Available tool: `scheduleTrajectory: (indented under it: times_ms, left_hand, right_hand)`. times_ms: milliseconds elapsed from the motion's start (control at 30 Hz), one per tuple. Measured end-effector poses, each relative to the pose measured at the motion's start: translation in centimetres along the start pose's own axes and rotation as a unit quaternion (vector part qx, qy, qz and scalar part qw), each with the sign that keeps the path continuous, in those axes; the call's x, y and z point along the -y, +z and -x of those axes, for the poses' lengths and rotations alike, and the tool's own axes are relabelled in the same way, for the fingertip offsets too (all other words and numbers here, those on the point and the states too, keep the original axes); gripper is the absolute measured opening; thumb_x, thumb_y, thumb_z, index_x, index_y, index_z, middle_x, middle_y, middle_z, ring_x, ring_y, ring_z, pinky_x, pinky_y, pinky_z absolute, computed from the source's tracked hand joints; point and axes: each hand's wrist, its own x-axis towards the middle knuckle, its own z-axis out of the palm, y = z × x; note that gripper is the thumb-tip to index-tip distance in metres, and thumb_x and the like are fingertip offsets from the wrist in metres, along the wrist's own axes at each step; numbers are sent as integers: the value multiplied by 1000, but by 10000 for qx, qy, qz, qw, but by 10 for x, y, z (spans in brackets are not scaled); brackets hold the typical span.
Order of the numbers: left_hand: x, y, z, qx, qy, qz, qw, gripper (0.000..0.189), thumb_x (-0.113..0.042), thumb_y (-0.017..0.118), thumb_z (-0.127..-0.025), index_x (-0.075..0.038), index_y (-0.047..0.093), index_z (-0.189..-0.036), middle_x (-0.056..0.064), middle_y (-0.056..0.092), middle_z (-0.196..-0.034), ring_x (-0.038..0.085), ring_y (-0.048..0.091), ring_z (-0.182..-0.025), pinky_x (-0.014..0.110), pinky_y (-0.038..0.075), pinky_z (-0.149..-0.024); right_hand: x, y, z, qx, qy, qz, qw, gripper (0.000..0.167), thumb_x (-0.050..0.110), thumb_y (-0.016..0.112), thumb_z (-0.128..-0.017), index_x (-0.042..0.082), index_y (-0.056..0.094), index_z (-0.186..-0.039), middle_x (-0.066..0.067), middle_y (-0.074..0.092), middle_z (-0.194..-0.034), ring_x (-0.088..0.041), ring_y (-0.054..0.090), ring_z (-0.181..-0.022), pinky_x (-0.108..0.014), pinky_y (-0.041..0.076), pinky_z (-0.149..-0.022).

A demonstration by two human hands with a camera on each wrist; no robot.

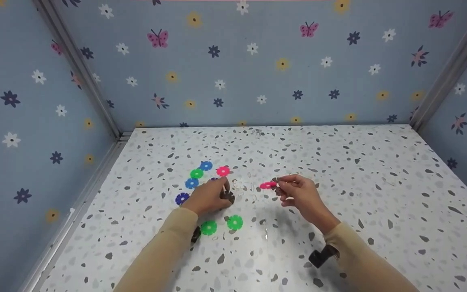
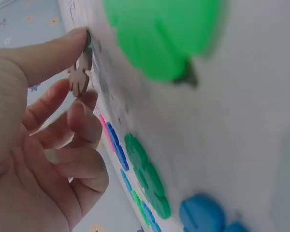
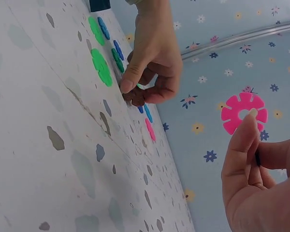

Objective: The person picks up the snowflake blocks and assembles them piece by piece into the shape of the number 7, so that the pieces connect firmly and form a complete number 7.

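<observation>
Pinching away on both sides! The left hand [image 1: 209, 196] has its thumb and fingertips clamped on a dark brown, round, notched plastic-looking disc [image 1: 228, 197], low over the white, grey-speckled table [image 1: 359, 174]. Whether its rim touches the surface, I cannot tell. It's a grip at the edge, probably because so thin a piece leaves little else to take hold of.

Across to the right hand [image 1: 304, 198], and it's grasping too: a bright pink, flower-shaped plastic-looking disc [image 3: 231, 114] stands out past the fingertips, clear of the table, with a dark, thin notched disc [image 3: 257, 157] between thumb and fingers. Pink shows its face to the right wrist camera while the dark one shows its edge, so the two seem to sit crosswise; whether the slots are engaged is hidden. Holding by the dark piece would leave most of the pink rim free, a sensible choice, I'd judge.

And the loose pieces? Two bright green, round notched discs [image 1: 235, 222] lie flat on the near side of the left hand; a second pink, round notched disc [image 1: 223, 173] lies just beyond it. Gathered round that hand, they look placed for easy reach.
</observation>
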Motion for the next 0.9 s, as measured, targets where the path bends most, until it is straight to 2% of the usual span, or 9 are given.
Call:
scheduleTrajectory:
  times_ms: [133,233,300,433,533,667,800,900]
  left_hand:
    - [-4,4,5,-55,52,101,9999,30,-23,74,-89,-22,58,-114,-4,61,-92,17,58,-83,35,50,-78]
    - [-6,6,7,-89,68,409,9991,30,-23,73,-91,-21,60,-118,-4,61,-94,16,59,-84,37,50,-78]
    - [-8,7,8,-149,129,648,9977,27,-23,73,-91,-19,62,-116,-4,62,-95,17,59,-83,36,50,-76]
    - [-10,7,8,-350,247,1127,9927,16,-21,73,-91,-16,65,-103,-2,63,-94,17,59,-79,33,50,-69]
    - [-14,8,9,-339,252,1609,9861,14,-20,71,-92,-13,62,-100,0,64,-94,20,61,-80,32,52,-69]
    - [-24,9,11,-140,316,2313,9723,16,-18,67,-96,-10,56,-105,8,69,-93,28,66,-80,36,55,-69]
    - [-34,9,13,-129,578,2612,9635,17,-15,63,-98,-8,55,-111,14,70,-92,30,66,-75,43,56,-70]
    - [-38,8,14,-172,732,2746,9586,18,-14,61,-99,-7,56,-115,15,70,-92,36,65,-77,44,56,-69]
  right_hand:
    - [-1,-1,2,-14,36,-53,10000,20,4,59,-98,-4,57,-116,-13,69,-87,-15,58,-65,-27,54,-56]
    - [-1,0,4,-20,48,-48,10000,21,4,59,-98,-5,56,-117,-13,69,-88,-14,58,-65,-26,54,-56]
    - [-2,0,4,-54,67,-66,9999,20,4,59,-98,-4,56,-117,-13,69,-88,-14,57,-65,-27,54,-56]
    - [-4,0,5,-64,58,-88,9999,19,3,59,-98,-5,56,-115,-13,69,-87,-14,58,-64,-27,54,-55]
    - [-5,0,5,-72,55,-106,9999,19,3,60,-97,-5,57,-114,-13,69,-87,-14,58,-64,-27,54,-55]
    - [-8,0,5,-96,69,-65,9999,19,3,61,-97,-4,57,-114,-14,69,-88,-15,58,-65,-27,55,-56]
    - [-8,0,5,-78,42,-37,10000,19,3,61,-97,-5,57,-114,-14,69,-88,-15,59,-65,-26,54,-55]
    - [-8,2,5,-38,17,-36,10000,19,3,60,-97,-5,57,-114,-14,69,-87,-14,59,-65,-26,54,-55]
